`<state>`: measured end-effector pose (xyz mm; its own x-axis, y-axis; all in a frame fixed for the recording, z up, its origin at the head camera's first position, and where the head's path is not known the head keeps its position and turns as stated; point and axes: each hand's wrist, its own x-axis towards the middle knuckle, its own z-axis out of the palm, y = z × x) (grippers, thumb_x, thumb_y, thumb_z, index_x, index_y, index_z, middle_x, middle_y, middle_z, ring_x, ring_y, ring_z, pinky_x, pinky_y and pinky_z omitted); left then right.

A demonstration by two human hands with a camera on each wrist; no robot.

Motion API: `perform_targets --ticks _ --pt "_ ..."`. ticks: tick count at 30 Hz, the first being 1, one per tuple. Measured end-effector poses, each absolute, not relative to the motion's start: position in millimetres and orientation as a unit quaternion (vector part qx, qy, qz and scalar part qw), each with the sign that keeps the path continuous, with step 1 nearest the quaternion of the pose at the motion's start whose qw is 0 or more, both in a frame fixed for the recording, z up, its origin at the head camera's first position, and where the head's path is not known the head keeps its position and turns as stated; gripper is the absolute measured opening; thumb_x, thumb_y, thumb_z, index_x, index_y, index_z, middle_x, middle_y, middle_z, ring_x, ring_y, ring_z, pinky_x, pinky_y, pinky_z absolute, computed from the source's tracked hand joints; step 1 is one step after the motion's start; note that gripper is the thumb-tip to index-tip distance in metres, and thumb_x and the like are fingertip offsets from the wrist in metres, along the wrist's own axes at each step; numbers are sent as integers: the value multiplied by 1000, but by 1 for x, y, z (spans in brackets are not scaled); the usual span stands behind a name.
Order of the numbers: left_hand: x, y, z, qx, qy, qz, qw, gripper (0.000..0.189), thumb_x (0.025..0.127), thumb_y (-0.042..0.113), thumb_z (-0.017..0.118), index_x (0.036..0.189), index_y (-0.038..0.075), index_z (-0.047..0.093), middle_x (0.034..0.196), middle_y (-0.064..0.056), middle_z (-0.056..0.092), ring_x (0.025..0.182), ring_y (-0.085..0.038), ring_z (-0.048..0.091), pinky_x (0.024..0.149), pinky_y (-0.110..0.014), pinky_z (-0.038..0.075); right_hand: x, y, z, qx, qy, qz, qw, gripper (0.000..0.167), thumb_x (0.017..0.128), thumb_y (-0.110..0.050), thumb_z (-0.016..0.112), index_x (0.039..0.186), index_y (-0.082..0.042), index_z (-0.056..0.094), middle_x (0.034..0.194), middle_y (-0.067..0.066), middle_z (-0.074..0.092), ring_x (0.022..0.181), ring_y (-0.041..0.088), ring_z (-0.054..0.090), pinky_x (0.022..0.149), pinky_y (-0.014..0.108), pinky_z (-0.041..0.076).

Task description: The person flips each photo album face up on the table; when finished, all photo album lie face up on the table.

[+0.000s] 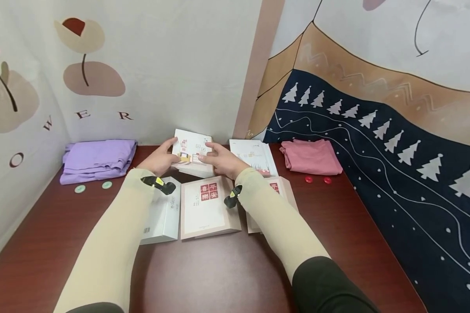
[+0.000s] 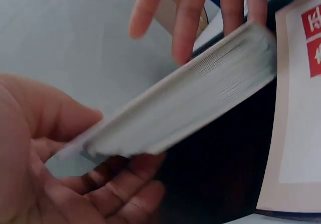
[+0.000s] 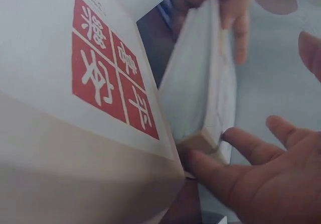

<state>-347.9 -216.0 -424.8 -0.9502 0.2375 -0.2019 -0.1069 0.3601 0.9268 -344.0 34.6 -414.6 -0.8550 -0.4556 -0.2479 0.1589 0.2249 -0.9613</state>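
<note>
My left hand [image 1: 159,159] grips a white book [image 1: 193,148] with a printed cover at the back of the table. In the left wrist view its thumb lies on top of the book and its fingers are curled beneath, by the page edges. My right hand [image 1: 224,161] touches the book's other side with spread, mostly straight fingers. The right wrist view shows its fingertips [image 3: 235,135] at a corner of the book. Just in front lies a cream book [image 1: 195,213] with red squares of characters. A pale book [image 1: 168,221] lies under my left forearm.
Another cream book [image 1: 287,191] is partly hidden by my right forearm, with a white book [image 1: 271,158] behind it. Folded purple cloth [image 1: 98,158] and green discs [image 1: 80,188] lie left; folded pink cloth [image 1: 312,156] and red discs [image 1: 308,179] lie right. Curtains [image 1: 160,78] stand behind.
</note>
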Motion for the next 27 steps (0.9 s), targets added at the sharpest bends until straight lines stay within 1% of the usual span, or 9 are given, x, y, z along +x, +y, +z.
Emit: perform_targets --ticks 3,6,10,12,14,17,19,22,27 --pt "-342 -214 -417 43 777 611 144 96 99 -7 47 170 22 -11 141 -32 47 97 -16 63 79 -23 55 -344 34 -414 -110 726 -628 260 80 102 -29 72 169 -24 26 171 18 32 151 32 44 123 54 36" --pt "-337 -211 -410 55 769 623 134 98 100 -8 48 170 25 -12 144 -32 46 97 -12 61 81 -23 54 -346 34 -417 -115 715 -637 263 80 102 -25 71 169 -23 26 170 18 33 149 31 46 123 52 37" --pt "-331 -208 -403 64 763 631 129 90 107 4 50 170 30 -10 159 -32 33 114 -14 56 104 -35 51 -346 34 -418 -123 714 -635 267 80 103 -24 69 170 -25 23 170 16 34 149 30 47 122 50 39" --pt "-328 -206 -401 73 754 640 131 84 111 13 48 170 30 -10 165 -31 27 122 -19 54 116 -45 44 -345 33 -417 -128 718 -629 267 82 104 -26 69 170 -29 21 171 15 33 152 29 43 123 51 37" --pt "-325 -205 -401 84 736 658 138 78 114 19 43 170 29 -9 168 -31 21 131 -28 51 124 -54 34 -346 32 -417 -132 718 -630 265 85 104 -29 69 171 -31 17 172 15 31 155 30 39 124 54 34" --pt "-323 -202 -403 97 705 686 148 71 115 24 36 170 26 -8 172 -28 13 145 -43 41 128 -60 23 -346 29 -417 -135 710 -641 256 88 104 -31 69 171 -34 12 172 16 30 157 30 35 125 57 32" --pt "-323 -199 -405 101 691 699 153 68 116 26 33 171 25 -7 175 -24 9 153 -47 31 128 -60 20 -346 27 -418 -136 699 -657 249 90 104 -30 69 171 -35 9 172 18 30 157 32 35 123 59 34" --pt "-322 -192 -411 104 695 694 157 66 117 28 33 171 24 -4 177 -18 10 158 -45 24 129 -59 19 -344 24 -417 -137 681 -681 231 91 104 -23 68 171 -38 6 173 18 28 156 34 36 120 61 38" --pt "-323 -179 -419 102 720 667 162 66 116 30 37 172 24 3 176 -13 20 161 -35 23 130 -55 19 -344 22 -420 -135 659 -715 193 96 103 -8 67 170 -39 7 174 15 26 153 37 41 117 62 40"
